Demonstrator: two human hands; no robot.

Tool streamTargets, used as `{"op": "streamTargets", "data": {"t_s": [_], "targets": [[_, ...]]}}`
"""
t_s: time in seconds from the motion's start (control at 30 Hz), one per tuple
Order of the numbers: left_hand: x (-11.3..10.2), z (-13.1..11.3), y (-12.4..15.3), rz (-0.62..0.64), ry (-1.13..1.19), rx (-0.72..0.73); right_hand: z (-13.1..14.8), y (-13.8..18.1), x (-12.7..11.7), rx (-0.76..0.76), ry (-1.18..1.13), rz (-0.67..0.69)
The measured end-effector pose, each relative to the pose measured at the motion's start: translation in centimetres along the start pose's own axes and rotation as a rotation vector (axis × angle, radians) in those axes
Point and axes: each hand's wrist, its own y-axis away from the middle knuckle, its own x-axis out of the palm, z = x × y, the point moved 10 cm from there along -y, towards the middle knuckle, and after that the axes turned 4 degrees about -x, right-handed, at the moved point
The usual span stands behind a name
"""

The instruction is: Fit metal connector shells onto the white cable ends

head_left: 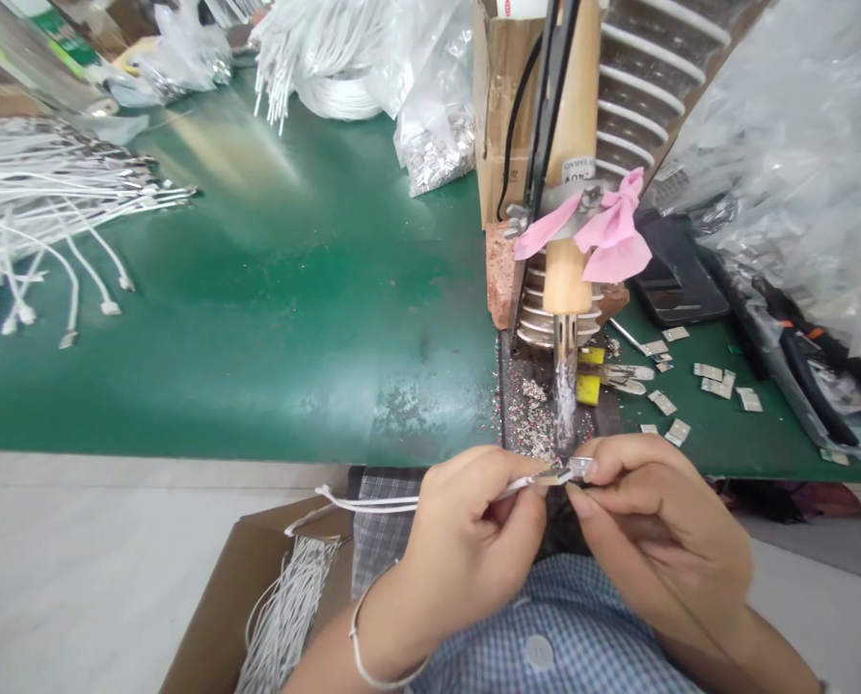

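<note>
My left hand (473, 540) pinches the end of a white cable (379, 503) between thumb and forefinger, with a metal connector (548, 476) at its tip. The rest of the cable trails out to the left. From the other side my right hand (661, 530) grips a small silver metal shell (581, 468), which meets or nearly meets the connector; whether they touch I cannot tell. Just above both hands, a soldering iron (571, 280) points down on its stand, its tip close to the connector.
White cables (46, 212) lie in a heap at the left. Loose metal shells (719, 383) are scattered at the right, beside a black phone (680, 270). Solder crumbs (535, 410) litter the iron's base. Below the table edge, a cardboard box (217, 588) holds more cables.
</note>
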Motion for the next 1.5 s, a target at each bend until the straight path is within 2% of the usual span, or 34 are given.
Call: {"op": "streamTargets", "data": {"t_s": [0.43,0.6,0.7,0.77,0.93,1.07,1.23,1.37,1.5], "targets": [[0.2,-0.4,-0.2,0.049,-0.037,0.019,0.7,-0.1,0.1,-0.073,0.067,0.046],[0.3,0.4,0.5,0.109,0.005,-0.041,-0.6,0.2,-0.3,0.048,-0.015,0.066],[0.3,0.9,1.3,0.129,0.015,-0.066,-1.2,0.7,-1.2,0.133,-0.073,0.0],[0.3,1.2,1.8,0.128,0.009,-0.081,-0.9,1.0,-1.7,0.133,-0.09,-0.026],[0.6,1.3,2.6,0.131,0.032,-0.096,0.4,1.5,0.8,0.059,-0.019,0.197],[1.0,0.9,2.7,0.168,0.091,-0.068,-0.3,1.5,1.4,0.091,0.026,0.202],[1.0,0.7,2.7,0.178,0.101,-0.047,0.0,1.3,1.5,0.03,0.012,0.21],[1.0,0.4,2.6,0.183,0.119,-0.015,-0.3,1.6,1.6,0.037,0.017,0.228],[1.0,-0.1,2.6,0.206,0.153,0.034,-1.1,2.2,1.9,0.118,-0.132,0.259]]}}
